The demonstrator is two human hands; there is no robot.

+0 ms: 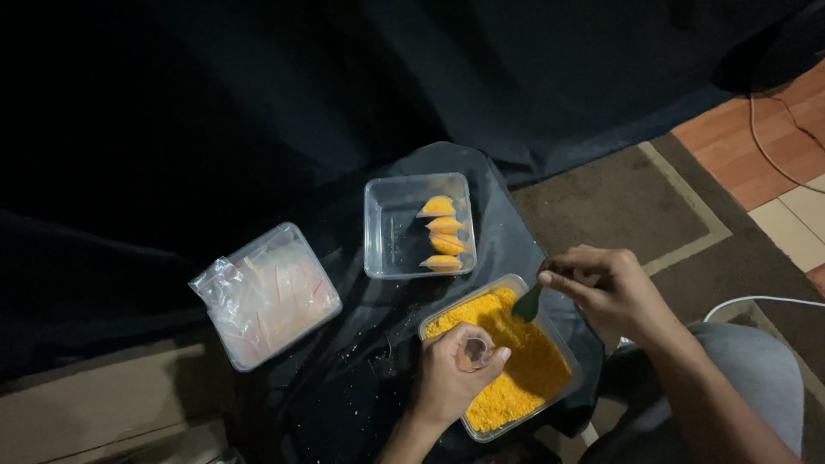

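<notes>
I am looking down on a dark cloth [361,404] spread over the floor, with both hands working over the near tub [563,391], a clear rectangular one filled with orange crumbs [524,361].

My left hand [455,374] is coming up from the near edge, forearm rising out of the bottom of the view, wrist bent so the palm is facing up and right. Its fingers are curling round into a ring, thumb and forefinger pinching a small clear bag [473,351] by its mouth and holding it open above the crumbs.

My right hand [606,288] is reaching in from the right, forearm running down to the near right corner past a grey trouser leg [756,369]. Knuckles are turned up, fingers pressing together round the handle of a dark green scoop [527,303], whose blade is pointing down and left, touching the crumbs at the far end of the tub.

Just beyond the tub, a second clear tub [400,232] is sitting with four filled orange packets [443,234] lined up along its right side. To the left, well apart from both hands, a third container is holding a stack of empty bags [268,294] with red strips. A few crumbs are lying scattered on the cloth between the tubs. At far right, a brown rug [619,202] is meeting tiled floor.
</notes>
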